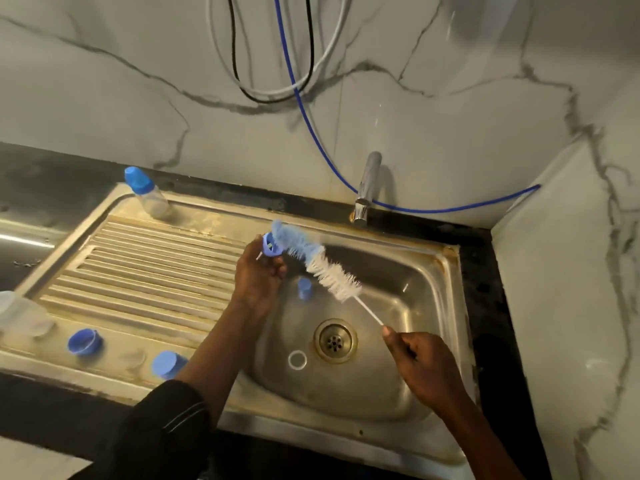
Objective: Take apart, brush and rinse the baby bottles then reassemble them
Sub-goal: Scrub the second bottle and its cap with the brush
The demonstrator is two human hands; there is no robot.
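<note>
The left hand (259,271) pinched a blue bottle collar (271,247) by its outer rim, holding it above the left side of the sink (433,306), just beside the ribbed drainboard (145,268). The right hand (420,362) was closed round the far end of the thin white handle of the bottle brush (313,263). The brush's blue tip met the collar's opening and seemed to poke through it, though blur hid how far.

The step looked like scrubbing that collar. With the grip so far back on the handle, the long bristled head would likely flex and wander. Sliding the right hand closer to the bristles should give firmer strokes. Turning the collar between the fingertips would let the bristles sweep the inner threads all the way round. Fingers were best left on the outside, so they covered no threads. Working over the bowl made sense, since a slippery collar would then drop into the sink and not onto the counter (491,282).

A small blue piece (304,287) and a white ring (297,360) lay in the bowl, the ring near the drain (335,341). Two blue caps (85,342) sat at the drainboard's front. A capped bottle (147,194) stood at its back corner, apparently not yet taken apart.
</note>
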